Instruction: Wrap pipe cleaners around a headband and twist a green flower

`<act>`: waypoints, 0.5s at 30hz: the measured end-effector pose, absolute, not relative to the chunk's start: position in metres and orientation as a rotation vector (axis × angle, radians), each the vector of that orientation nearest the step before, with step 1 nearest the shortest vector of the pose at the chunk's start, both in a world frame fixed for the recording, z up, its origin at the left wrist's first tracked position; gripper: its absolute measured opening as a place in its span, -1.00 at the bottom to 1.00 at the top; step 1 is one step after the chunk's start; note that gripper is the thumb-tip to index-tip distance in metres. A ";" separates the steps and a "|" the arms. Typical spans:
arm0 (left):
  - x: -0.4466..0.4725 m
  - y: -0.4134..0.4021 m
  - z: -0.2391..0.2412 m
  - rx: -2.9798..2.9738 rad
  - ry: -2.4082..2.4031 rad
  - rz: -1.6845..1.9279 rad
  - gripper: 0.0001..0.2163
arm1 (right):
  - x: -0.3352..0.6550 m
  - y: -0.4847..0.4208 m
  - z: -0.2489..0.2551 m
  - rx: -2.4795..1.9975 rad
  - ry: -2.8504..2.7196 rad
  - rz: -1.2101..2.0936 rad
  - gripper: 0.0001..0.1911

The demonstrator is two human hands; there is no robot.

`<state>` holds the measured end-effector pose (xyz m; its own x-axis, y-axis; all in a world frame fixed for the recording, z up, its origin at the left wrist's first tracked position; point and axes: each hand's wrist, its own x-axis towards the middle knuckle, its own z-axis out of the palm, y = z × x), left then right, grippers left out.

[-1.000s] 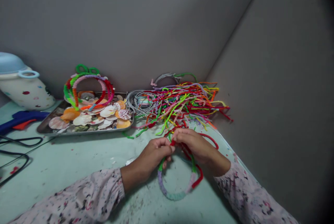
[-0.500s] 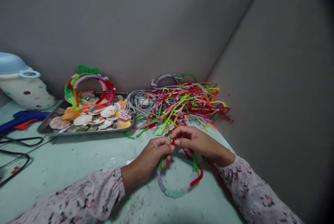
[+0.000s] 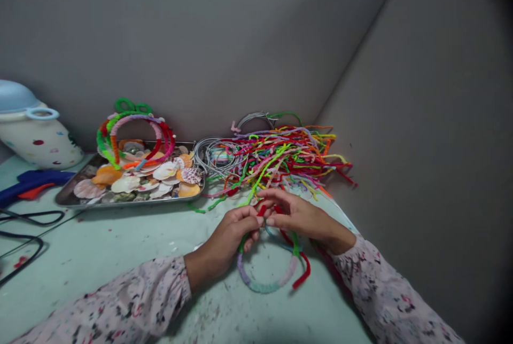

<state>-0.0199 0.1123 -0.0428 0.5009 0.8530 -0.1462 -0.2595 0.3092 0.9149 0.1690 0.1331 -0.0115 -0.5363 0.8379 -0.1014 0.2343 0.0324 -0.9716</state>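
A hoop (image 3: 263, 287) wrapped in green, lilac, mint and pink pipe cleaner hangs low over the table. My left hand (image 3: 236, 229) is closed on its upper left, the thumb pressing near a short red end. A red pipe cleaner (image 3: 303, 274) runs by the hoop's right side, its loose end curling downward. Bent around the top, my right hand (image 3: 298, 216) has its thumb close to the left thumb and its fingers curled over part of the red pipe cleaner. The exact grip is partly hidden. A thin blue-grey strand (image 3: 272, 232) shows below the fingertips.
Behind the hands lies a heap of colourful pipe cleaners (image 3: 288, 154) beside coiled grey wire (image 3: 208, 158). A metal tray (image 3: 132, 205) holds shells (image 3: 126, 184), with finished wrapped hoops (image 3: 114, 146) on top. At left are a blue glue gun (image 3: 44, 177), black cable (image 3: 36, 237) and lidded cup (image 3: 38, 138).
The hoop has risen slightly and shifted left. My right hand has moved a little left, its fingers lifting and spreading somewhat, and the red loose end has swung away from the hoop.
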 end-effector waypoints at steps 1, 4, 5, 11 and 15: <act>-0.021 0.113 -0.043 1.001 0.730 0.838 -0.89 | 0.170 0.133 -0.012 -1.070 -1.787 1.573 -0.44; -0.022 0.117 -0.047 1.039 0.784 0.876 -0.87 | 0.174 0.133 -0.011 -1.109 -1.743 1.641 -0.42; -0.023 0.118 -0.048 1.053 0.803 0.896 -0.86 | 0.175 0.133 -0.010 -1.146 -1.728 1.648 -0.45; -0.024 0.122 -0.050 1.090 0.835 0.958 -0.82 | 0.175 0.132 -0.010 -1.296 -1.623 1.626 -0.75; -0.025 0.123 -0.046 1.103 0.848 1.004 -0.84 | 0.172 0.131 -0.009 -1.254 -1.728 1.621 -0.75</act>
